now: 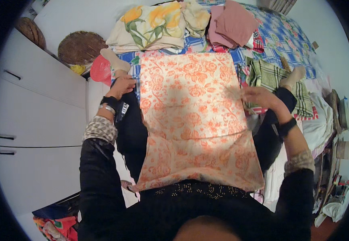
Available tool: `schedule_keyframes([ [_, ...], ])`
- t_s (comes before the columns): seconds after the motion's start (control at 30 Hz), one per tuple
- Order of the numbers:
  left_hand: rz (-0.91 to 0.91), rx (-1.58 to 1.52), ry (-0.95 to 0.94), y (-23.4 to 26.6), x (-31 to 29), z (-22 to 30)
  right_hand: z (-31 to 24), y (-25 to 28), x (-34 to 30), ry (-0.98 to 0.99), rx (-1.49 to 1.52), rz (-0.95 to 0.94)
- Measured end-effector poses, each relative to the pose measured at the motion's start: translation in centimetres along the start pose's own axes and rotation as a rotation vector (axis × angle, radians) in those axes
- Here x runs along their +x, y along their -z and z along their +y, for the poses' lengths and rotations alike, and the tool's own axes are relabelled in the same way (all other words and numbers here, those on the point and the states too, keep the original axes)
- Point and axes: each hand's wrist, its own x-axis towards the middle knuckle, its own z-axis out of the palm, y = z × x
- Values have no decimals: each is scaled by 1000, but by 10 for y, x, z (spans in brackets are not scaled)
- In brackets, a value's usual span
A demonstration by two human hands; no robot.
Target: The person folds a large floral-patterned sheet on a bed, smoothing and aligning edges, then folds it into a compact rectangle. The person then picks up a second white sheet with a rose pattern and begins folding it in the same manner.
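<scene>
A cream cloth with orange-red rose print (194,116) lies spread over my lap and between my outstretched legs. Its far part is flat and its near edge rests against my black top, slightly rumpled. To the left of the cloth, my left hand (123,85) is above my shin, fingers pointing toward the cloth's left edge and apart from it. My right hand (260,96) hovers at the right edge of the cloth, fingers loosely stretched inward and a little blurred. Neither hand appears to hold anything.
Folded yellow-flowered cloths (150,28) and pink folded cloths (234,26) lie at the far side on a blue patterned bedspread (280,38). A green checked cloth (268,74) lies by my right foot. White drawers (42,88) stand left; a red basin (101,70) sits near my left foot.
</scene>
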Motion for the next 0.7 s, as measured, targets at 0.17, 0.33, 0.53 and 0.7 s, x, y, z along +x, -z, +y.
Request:
schedule_keyframes([
  [0.17, 26, -28, 19, 5, 79, -20, 79, 6, 139, -38, -232, 218],
  [0.33, 75, -142, 41, -5, 138, -33, 127, -10, 244, 73, -456, 446],
  [0.53, 239, -89, -3, -26, 172, -44, 133, -27, 291, -74, -681, 478],
  [0.7, 46, -412, 62, -28, 170, -35, 123, -15, 299, -143, -682, 357],
])
